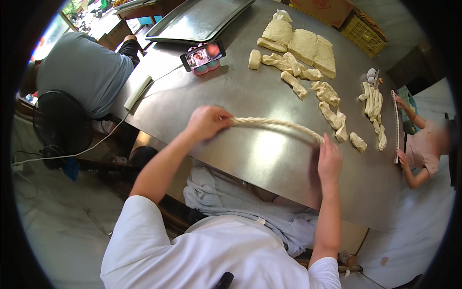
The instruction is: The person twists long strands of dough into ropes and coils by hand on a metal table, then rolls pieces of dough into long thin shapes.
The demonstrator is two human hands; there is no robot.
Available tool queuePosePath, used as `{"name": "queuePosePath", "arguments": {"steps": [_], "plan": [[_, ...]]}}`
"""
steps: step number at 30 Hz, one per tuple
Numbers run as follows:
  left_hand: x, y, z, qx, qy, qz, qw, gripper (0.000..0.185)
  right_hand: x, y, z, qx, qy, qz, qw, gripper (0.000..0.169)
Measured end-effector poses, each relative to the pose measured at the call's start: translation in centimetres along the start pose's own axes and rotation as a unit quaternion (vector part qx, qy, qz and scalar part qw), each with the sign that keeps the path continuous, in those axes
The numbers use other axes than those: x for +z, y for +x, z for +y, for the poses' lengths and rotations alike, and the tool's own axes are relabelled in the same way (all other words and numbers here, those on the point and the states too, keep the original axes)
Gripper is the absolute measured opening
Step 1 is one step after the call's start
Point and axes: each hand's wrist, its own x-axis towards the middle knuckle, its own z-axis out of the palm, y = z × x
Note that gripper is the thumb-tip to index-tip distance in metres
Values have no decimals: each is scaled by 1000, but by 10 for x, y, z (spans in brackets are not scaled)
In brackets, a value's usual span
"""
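Observation:
A long twisted rope of dough (276, 123) stretches between my hands above the near side of a stainless steel table (245, 151). My left hand (209, 122) pinches its left end between thumb and fingers. At the other end, my right hand (329, 160) grips the dough with the fingers pointing away from me. The rope bows slightly away from me and casts a shadow on the metal. Beyond my right hand lie loose dough pieces, among them a long lump (334, 121) and a short one (358, 142).
Thick dough slabs (303, 45) lie at the back. A propped phone (203, 56), metal baking trays (202, 20) and a white power strip (138, 93) occupy the left. Dough strips (372, 101) lie at right, where a co-worker (420, 144) handles another twisted rope (396, 126). Another person (85, 70) sits left, near a fan (61, 123).

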Motion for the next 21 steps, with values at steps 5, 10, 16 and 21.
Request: {"name": "queuePosePath", "arguments": {"steps": [5,10,16,21], "plan": [[59,-97,7,62,125,115,984,56,2,-143,-77,-211,29,-91,973,39],[82,-53,68,21,263,48,963,94,27,-53,-72,-176,4,0,984,62],[69,66,32,349,240,53,904,82,75,51,-55,-239,7,17,971,65],[70,33,15,352,189,-63,915,45,64,1,-53,-228,-23,10,973,63]]}}
